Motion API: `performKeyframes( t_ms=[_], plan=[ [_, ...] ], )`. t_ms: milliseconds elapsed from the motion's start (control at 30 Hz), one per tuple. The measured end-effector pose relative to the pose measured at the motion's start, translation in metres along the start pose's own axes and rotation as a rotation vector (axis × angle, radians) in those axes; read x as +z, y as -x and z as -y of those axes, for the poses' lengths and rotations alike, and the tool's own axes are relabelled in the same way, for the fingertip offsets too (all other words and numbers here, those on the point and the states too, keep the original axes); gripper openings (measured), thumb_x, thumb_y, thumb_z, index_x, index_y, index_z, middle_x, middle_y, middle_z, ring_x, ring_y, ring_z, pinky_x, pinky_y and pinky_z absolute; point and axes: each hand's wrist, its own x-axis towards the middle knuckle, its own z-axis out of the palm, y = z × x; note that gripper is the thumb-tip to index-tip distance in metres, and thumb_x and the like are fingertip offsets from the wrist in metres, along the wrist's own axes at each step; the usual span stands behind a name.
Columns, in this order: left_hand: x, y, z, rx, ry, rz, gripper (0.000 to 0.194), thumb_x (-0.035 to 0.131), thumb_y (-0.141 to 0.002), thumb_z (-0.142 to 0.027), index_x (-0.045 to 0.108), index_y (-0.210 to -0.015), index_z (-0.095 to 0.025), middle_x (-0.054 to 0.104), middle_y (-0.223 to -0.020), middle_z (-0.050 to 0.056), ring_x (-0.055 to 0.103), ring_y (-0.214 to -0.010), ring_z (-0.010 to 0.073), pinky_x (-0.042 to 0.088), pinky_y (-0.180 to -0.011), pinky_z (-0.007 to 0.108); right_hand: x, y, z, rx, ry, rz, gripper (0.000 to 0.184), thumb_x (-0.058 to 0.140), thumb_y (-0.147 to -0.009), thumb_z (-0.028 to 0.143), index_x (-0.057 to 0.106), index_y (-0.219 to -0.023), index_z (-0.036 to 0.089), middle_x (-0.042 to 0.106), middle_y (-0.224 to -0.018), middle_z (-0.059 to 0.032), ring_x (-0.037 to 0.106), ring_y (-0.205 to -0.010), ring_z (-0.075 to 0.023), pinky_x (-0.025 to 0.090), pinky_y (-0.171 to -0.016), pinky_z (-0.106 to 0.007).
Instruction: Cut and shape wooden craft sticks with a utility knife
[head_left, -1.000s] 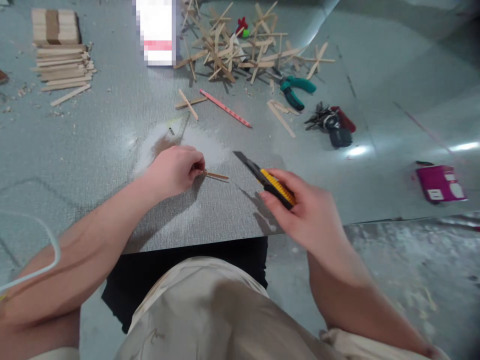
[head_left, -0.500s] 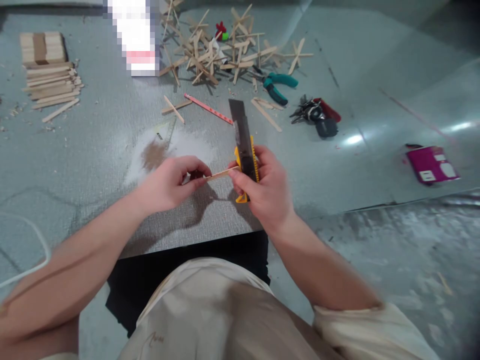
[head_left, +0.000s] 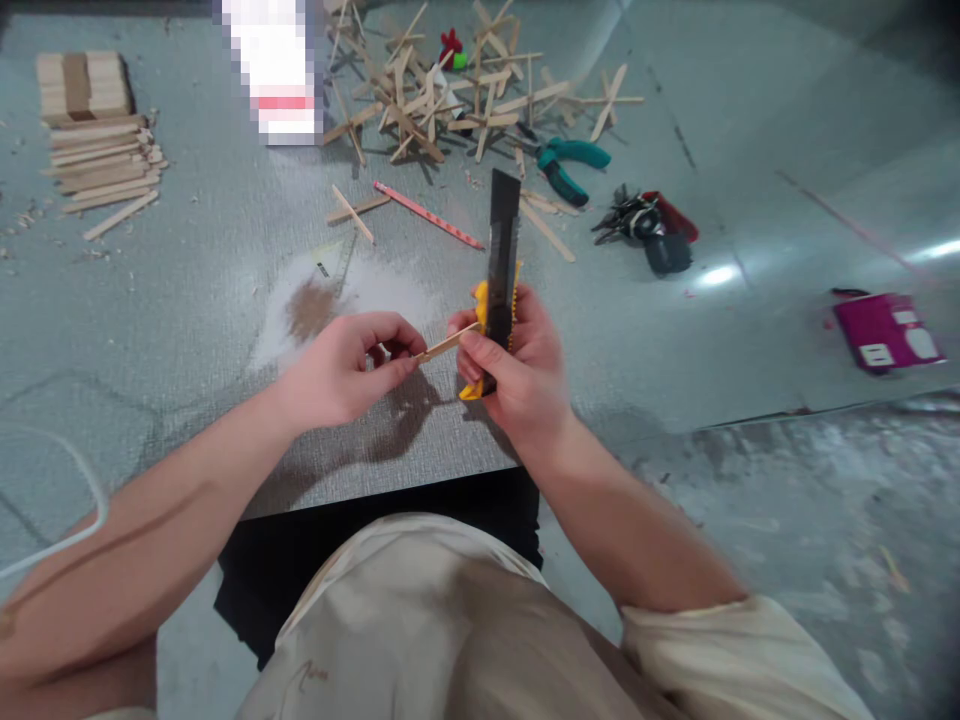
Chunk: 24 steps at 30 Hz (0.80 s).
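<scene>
Between my two hands runs a short wooden craft stick [head_left: 448, 343], raised above the table near its front edge. My left hand [head_left: 352, 365] pinches the stick's left end between thumb and fingers. Wrapped in my right hand [head_left: 529, 365] is a yellow and black utility knife [head_left: 501, 270], its wide dark blade pointing away from me. The right thumb lies at the stick's right end, beside the knife. Whether the cutting edge touches the wood is hidden by the fingers. White powder with a brown patch [head_left: 311, 308] and a small clear triangle ruler [head_left: 335, 258] lie beyond my left hand.
Joined craft sticks [head_left: 420, 100] are heaped at the back, near teal-handled pliers [head_left: 574, 168]. Bundled and loose sticks [head_left: 105, 165] lie at left. A pink pencil [head_left: 427, 214], crossed sticks [head_left: 352, 212], keys [head_left: 649, 230] and a purple packet [head_left: 889, 330] also rest on the table.
The knife has turned more upright and its blade tip has swung right and away. The stick's right end has tilted up slightly. The whole view has shifted a little.
</scene>
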Motion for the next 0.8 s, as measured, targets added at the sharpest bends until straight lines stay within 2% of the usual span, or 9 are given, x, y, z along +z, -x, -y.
performKeyframes(
  t_ms=[133, 267, 433, 667, 800],
  plan=[
    [0.003, 0.000, -0.001, 0.069, -0.078, -0.044, 0.011, 0.061, -0.088, -0.024, 0.071, -0.088, -0.019, 0.070, -0.081, 0.001, 0.062, -0.073, 0.0136, 0.049, -0.066, 0.027, 0.001, 0.001, -0.006, -0.022, 0.099, -0.057, 0.034, 0.065, -0.088, 0.042, 0.045, -0.112, 0.031, 0.061, -0.088, 0.0061, 0.050, -0.052, -0.0095, 0.041, -0.049, -0.028],
    [0.008, 0.001, -0.003, 0.097, -0.150, -0.114, 0.011, 0.062, -0.088, -0.024, 0.070, -0.082, -0.019, 0.070, -0.078, 0.002, 0.062, -0.069, 0.0133, 0.049, -0.064, 0.028, 0.004, 0.004, -0.003, -0.046, 0.254, -0.180, 0.034, 0.070, -0.083, 0.041, 0.048, -0.106, 0.029, 0.060, -0.081, 0.0056, 0.059, -0.063, -0.0129, 0.049, -0.058, -0.029],
    [0.008, 0.000, -0.002, 0.104, -0.240, -0.154, 0.014, 0.065, -0.088, -0.028, 0.073, -0.079, -0.022, 0.071, -0.077, 0.002, 0.062, -0.070, 0.0145, 0.049, -0.066, 0.030, 0.007, 0.007, 0.005, -0.085, 0.343, -0.225, 0.034, 0.071, -0.081, 0.041, 0.048, -0.103, 0.028, 0.064, -0.080, 0.0050, 0.064, -0.069, -0.0149, 0.055, -0.067, -0.033],
    [0.006, 0.001, 0.001, 0.188, -0.302, -0.163, 0.020, 0.063, -0.092, -0.028, 0.078, -0.082, -0.020, 0.074, -0.083, 0.004, 0.063, -0.068, 0.0135, 0.049, -0.066, 0.030, 0.007, 0.007, 0.002, -0.138, 0.294, -0.235, 0.034, 0.073, -0.080, 0.034, 0.050, -0.104, 0.027, 0.064, -0.079, 0.0071, 0.065, -0.066, -0.0131, 0.055, -0.066, -0.030],
    [0.006, -0.002, 0.001, 0.199, -0.277, -0.180, 0.020, 0.062, -0.090, -0.025, 0.077, -0.078, -0.018, 0.071, -0.075, 0.003, 0.060, -0.064, 0.0126, 0.045, -0.060, 0.028, 0.005, 0.007, -0.002, -0.170, 0.271, -0.240, 0.033, 0.075, -0.080, 0.031, 0.052, -0.103, 0.027, 0.063, -0.078, 0.0080, 0.063, -0.065, -0.0118, 0.054, -0.065, -0.029]
  ],
)
